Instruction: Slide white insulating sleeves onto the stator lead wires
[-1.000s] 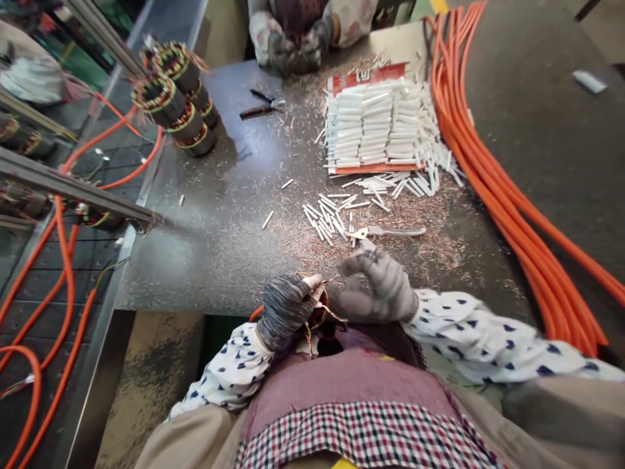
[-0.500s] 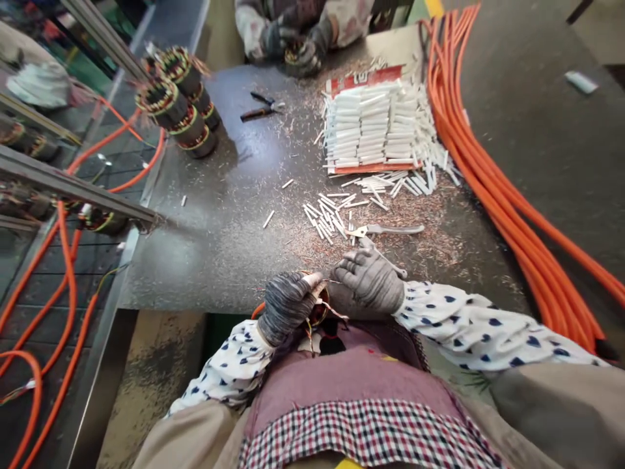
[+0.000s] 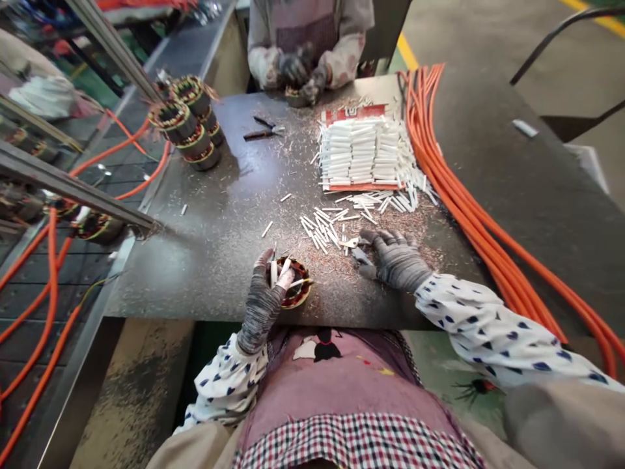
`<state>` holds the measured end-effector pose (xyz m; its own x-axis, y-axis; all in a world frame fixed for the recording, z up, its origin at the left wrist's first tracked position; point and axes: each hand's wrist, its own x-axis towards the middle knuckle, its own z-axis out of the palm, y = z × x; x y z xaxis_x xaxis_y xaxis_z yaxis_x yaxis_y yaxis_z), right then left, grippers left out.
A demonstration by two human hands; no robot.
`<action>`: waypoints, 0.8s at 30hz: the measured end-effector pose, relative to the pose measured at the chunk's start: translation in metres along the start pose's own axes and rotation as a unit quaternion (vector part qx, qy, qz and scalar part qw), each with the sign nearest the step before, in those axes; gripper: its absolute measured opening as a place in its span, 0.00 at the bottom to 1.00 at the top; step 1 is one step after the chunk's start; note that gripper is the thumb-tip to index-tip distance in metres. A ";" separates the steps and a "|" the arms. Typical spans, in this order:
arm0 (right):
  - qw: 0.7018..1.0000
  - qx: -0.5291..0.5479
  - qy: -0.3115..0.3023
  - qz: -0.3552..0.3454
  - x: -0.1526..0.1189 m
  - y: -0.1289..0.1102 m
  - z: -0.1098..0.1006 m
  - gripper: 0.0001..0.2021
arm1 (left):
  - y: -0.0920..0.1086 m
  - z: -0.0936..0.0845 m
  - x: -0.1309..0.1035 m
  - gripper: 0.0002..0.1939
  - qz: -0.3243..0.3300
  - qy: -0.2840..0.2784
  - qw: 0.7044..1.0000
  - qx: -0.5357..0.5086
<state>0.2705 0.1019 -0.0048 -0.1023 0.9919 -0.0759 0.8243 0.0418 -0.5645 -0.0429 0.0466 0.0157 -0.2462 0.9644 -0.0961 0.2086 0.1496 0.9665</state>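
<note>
Already, white tubes [image 3: 274, 273] stand in the stator [image 3: 299, 297] my left hand [image 3: 263, 296] grips, many loose tubes [image 3: 319, 229] still lie on the counter [image 3: 195, 267], and whether my right hand [image 3: 396, 259] grips the cutters [image 3: 349, 243] I can't tell.

Coil ring [image 3: 297, 300] before tubes [image 3: 359, 153], stacked coils [image 3: 173, 122] left, cables [image 3: 456, 179] right

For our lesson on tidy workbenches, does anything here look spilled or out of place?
Yes: coppery scraps litter the table near the right hand like a spill, and stray white tubes lie apart from their heap.
</note>
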 end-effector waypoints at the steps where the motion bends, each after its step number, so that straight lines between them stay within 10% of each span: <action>1: 0.998 -0.066 -0.005 -0.003 0.005 0.004 0.003 0.34 | -0.004 -0.001 -0.003 0.30 0.019 -0.001 1.000 0.022; 3: 0.994 -0.106 0.009 -0.013 0.006 0.006 0.012 0.30 | -0.007 -0.005 -0.012 0.29 0.084 0.014 0.991 0.101; 8: 0.967 0.218 0.129 -0.008 -0.042 -0.020 0.037 0.28 | 0.010 0.000 -0.023 0.17 0.307 0.025 0.883 0.354; 13: 0.861 0.488 -0.035 0.141 -0.104 -0.073 0.046 0.30 | 0.028 0.024 -0.008 0.10 0.314 -0.168 0.797 0.488; 19: 0.785 0.557 -0.207 0.175 -0.114 -0.086 0.033 0.30 | 0.019 0.030 -0.007 0.11 0.284 -0.120 0.840 0.447; 24: 0.794 0.573 -0.186 0.079 -0.091 -0.074 0.056 0.28 | 0.010 0.031 -0.014 0.08 0.298 -0.104 0.861 0.399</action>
<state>0.1871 0.0016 -0.0022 -0.3818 0.8607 -0.3368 -0.1828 -0.4275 -0.8853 -0.0082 0.0413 0.0191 0.2872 0.9277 0.2386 0.8438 -0.3629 0.3952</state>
